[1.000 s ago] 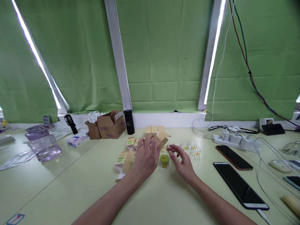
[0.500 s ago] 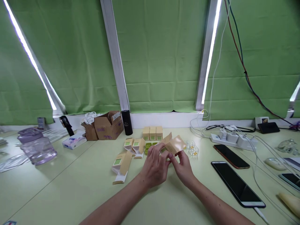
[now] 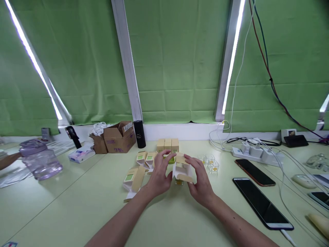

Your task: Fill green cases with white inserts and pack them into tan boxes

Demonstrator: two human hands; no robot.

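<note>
My left hand (image 3: 159,175) and my right hand (image 3: 202,180) both grip a small tan carton (image 3: 182,170) with white insides, its flaps open, held just above the table. A small green jar (image 3: 178,181) shows just under the carton. Behind stand three closed tan cartons (image 3: 168,145) in a row. Open cartons with green labels (image 3: 147,158) lie to the left, and another flat one (image 3: 133,180) lies nearer. Clear little cups with yellow centres (image 3: 211,162) sit to the right.
Two phones (image 3: 262,202) (image 3: 253,171) lie at the right beside a power strip (image 3: 257,152) with cables. A brown cardboard box (image 3: 118,138), a black cylinder (image 3: 139,133) and a purple jug (image 3: 39,159) stand at the back left. Another person's hand (image 3: 7,160) shows at the far left.
The carton has turned in my hands so that its white open end faces me, and it has come lower over the green jar. A person's hand has appeared at the far left.
</note>
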